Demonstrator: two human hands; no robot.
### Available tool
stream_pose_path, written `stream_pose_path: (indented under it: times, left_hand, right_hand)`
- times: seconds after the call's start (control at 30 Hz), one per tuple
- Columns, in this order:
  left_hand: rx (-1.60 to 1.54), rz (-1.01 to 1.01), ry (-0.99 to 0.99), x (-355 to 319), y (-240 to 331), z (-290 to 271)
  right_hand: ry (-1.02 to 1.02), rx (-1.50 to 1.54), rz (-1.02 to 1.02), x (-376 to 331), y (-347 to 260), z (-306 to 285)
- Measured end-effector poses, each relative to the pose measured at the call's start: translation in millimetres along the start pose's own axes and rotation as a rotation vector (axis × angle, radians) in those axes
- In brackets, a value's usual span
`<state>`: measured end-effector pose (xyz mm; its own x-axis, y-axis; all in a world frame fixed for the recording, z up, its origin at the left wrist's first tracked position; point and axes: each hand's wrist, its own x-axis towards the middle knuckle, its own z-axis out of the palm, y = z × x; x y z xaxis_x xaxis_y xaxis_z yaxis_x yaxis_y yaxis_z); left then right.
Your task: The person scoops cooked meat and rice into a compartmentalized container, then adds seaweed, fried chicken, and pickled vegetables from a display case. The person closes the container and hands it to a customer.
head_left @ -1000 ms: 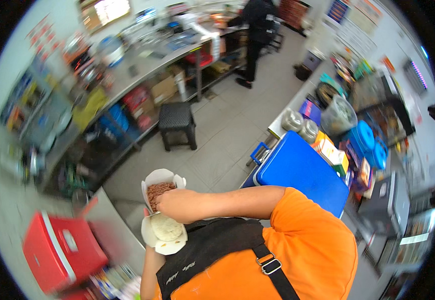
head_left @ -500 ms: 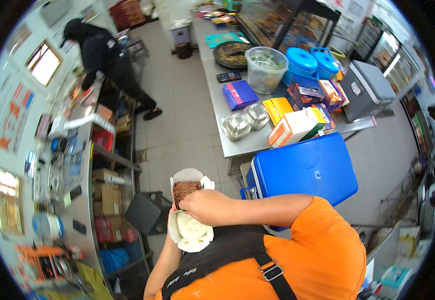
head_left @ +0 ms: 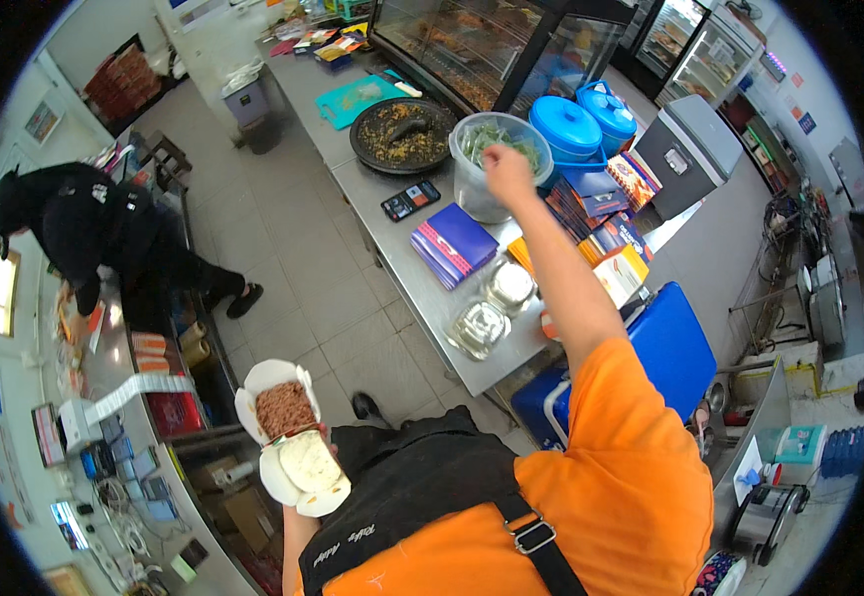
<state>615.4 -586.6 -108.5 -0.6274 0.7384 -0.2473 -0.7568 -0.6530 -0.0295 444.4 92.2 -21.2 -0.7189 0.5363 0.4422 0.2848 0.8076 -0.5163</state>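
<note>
The box (head_left: 288,437) is kept level in the left hand (head_left: 315,467), its fingers hidden beneath, while greens (head_left: 497,139) in the tub (head_left: 472,184) are best pinched lightly by the right hand (head_left: 507,167), fingers closed

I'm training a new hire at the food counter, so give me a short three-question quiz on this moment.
1. True or false: the right hand reaches into the clear tub of chopped greens on the steel counter.
2. What does the left hand hold?
A. a blue lid
B. an open white takeaway box with brown filling and flatbreads
C. a calculator
3. Fill in: under the counter's near end stands a ____ cooler box.

Key: 1 true; 2 B; 3 blue. The left hand itself is hidden under the box.
</note>
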Motion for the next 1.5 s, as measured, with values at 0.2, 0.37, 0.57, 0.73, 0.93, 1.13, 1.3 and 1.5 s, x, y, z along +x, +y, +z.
stream_pose_path:
  times: [0.2,0.37,0.57,0.73,0.93,1.13,1.3,1.5]
  left_hand:
    - [0.039,-0.091,-0.029,95,149,8]
    - [0.090,0.020,0.298,208,268,34]
    - [0.295,-0.280,-0.020,380,368,104]
    - [0.312,-0.417,-0.095,520,405,141]
    - [0.276,-0.525,0.117,670,418,174]
    - [0.406,-0.664,-0.025,796,401,248]
    - [0.468,-0.669,-0.089,867,420,269]
    - [0.498,-0.846,0.015,985,467,274]
  right_hand:
    - [-0.400,-0.352,0.054,94,162,31]
    - [-0.575,-0.278,0.240,102,174,35]
    - [-0.507,-0.287,0.250,109,138,12]
    - [-0.179,-0.378,0.213,132,66,-35]
    - [0.225,0.120,0.338,231,-85,36]
    - [0.053,0.798,0.076,350,-227,225]
    - [-0.402,0.237,-0.293,422,-248,299]
    - [-0.388,0.106,-0.266,496,-242,311]
